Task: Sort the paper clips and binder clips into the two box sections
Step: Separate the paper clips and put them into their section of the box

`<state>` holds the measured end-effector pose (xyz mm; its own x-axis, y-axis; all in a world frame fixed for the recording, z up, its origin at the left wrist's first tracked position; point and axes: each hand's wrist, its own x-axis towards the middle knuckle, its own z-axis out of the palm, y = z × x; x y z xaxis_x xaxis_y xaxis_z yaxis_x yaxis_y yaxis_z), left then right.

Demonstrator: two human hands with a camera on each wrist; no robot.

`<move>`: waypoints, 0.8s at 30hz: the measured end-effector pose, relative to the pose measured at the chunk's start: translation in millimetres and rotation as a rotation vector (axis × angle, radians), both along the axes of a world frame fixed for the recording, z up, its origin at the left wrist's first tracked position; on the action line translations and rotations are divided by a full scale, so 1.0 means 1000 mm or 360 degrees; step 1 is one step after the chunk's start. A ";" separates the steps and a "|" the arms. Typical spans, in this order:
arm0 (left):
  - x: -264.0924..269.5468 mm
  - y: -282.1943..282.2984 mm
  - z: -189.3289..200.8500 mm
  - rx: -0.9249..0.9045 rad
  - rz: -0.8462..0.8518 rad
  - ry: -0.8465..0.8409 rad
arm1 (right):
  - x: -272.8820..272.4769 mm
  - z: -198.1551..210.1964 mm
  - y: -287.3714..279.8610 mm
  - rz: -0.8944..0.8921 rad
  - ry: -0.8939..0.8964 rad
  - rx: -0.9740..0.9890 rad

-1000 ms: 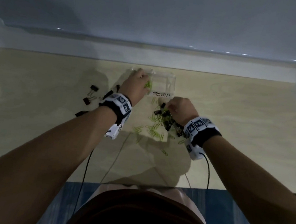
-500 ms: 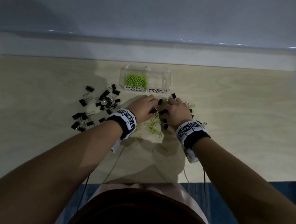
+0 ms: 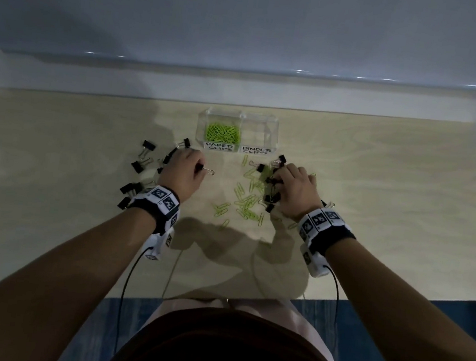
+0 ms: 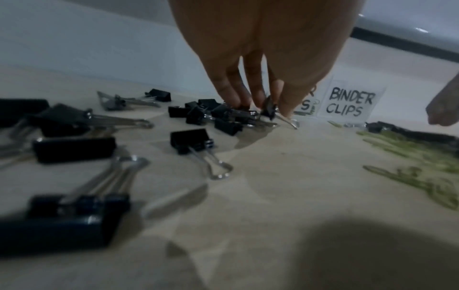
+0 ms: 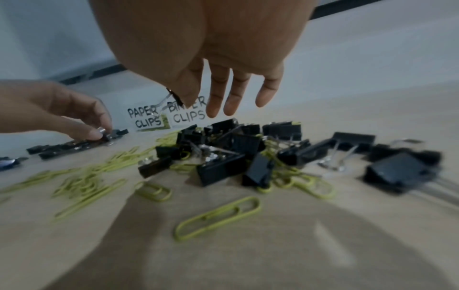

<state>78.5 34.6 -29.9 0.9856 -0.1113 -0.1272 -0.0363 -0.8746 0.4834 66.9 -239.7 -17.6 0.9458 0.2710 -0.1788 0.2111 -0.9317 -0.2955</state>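
The clear box (image 3: 237, 134) sits at the table's (image 3: 376, 195) far edge, green paper clips (image 3: 222, 132) in its left section. Half a second ago your hands met at the mixed pile; now they are apart. Your left hand (image 3: 181, 174) pinches a binder clip (image 3: 207, 170) by the black cluster, your right hand (image 3: 296, 191) pinches another binder clip (image 5: 174, 96) over the pile.

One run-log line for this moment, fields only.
left hand: pinches binder clip | right hand: pinches binder clip | paper section: green clips | binder section: empty
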 end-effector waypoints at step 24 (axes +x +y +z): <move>0.016 -0.060 0.003 0.0168 -0.0356 -0.0166 | 0.029 0.002 0.013 0.0215 0.0130 -0.0355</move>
<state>94.3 -24.9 -27.4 0.9465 -0.3190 -0.0490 -0.2789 -0.8848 0.3733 96.1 -227.2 -15.5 0.8838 0.3390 -0.3224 0.3218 -0.9407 -0.1070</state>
